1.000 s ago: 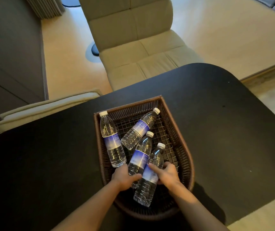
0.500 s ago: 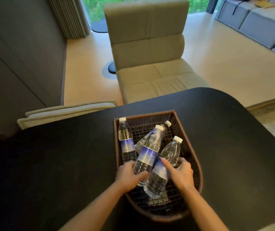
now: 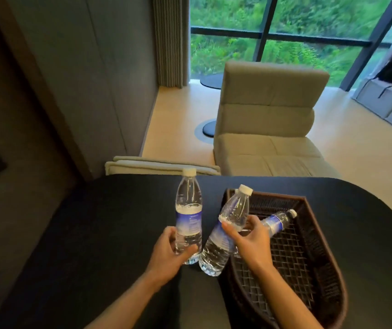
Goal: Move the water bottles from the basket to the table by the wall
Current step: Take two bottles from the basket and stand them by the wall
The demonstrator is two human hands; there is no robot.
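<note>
Low in the frame, two bare forearms reach up from the bottom edge over the dark counter point(image 3: 95, 233). The left hand point(image 3: 169, 252) is left of centre, its fingers point(image 3: 189, 251) wrapped around the lower body of an upright water bottle point(image 3: 188, 217) with a white cap and blue label; whether the bottle's base touches the counter cannot be told. Just to its right, the right hand point(image 3: 249, 241) has its fingers closed around the middle of a second water bottle point(image 3: 223, 233), which tilts with its cap toward the upper right and its base hanging at the left rim of the woven basket point(image 3: 320, 269). The basket takes up the lower right of the frame, resting on the counter. Inside it, a third bottle point(image 3: 277, 220) lies on its side near the far wall, cap pointing right. A fourth cap just shows behind the tilted bottle's neck. Beyond the counter's far edge stands a beige lounge chair point(image 3: 268, 119) at centre frame, with a large window point(image 3: 285, 32) above it showing green foliage.
</note>
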